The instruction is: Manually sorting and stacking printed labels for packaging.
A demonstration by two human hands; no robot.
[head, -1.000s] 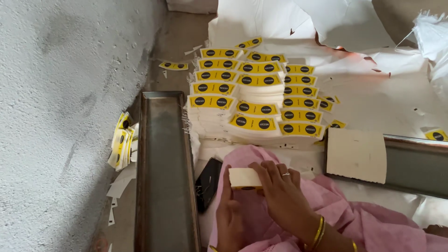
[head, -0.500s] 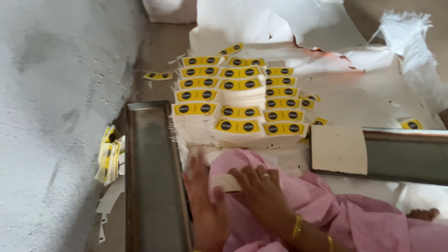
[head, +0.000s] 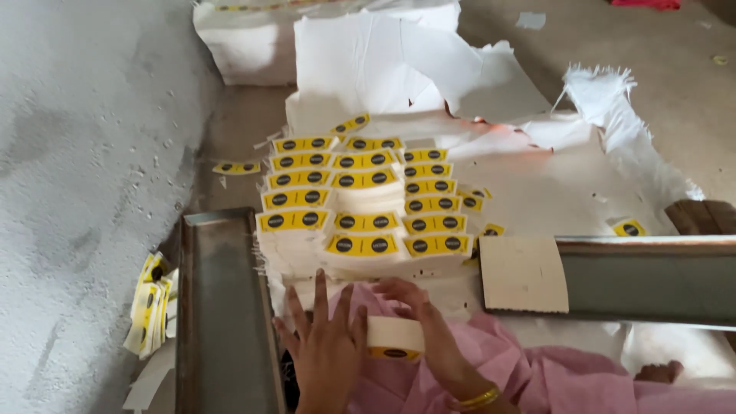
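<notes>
Since a second ago my left hand [head: 326,345] has spread flat and open beside the label stack [head: 392,337]. My right hand [head: 422,322] curls over its far side, gripping it above my pink lap, just below the yellow label rows [head: 360,199]; the metal tray [head: 222,307] lies left of them.

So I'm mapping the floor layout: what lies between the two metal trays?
In the head view, stacks of yellow labels on white paper lie between the left tray and the right tray.
</notes>
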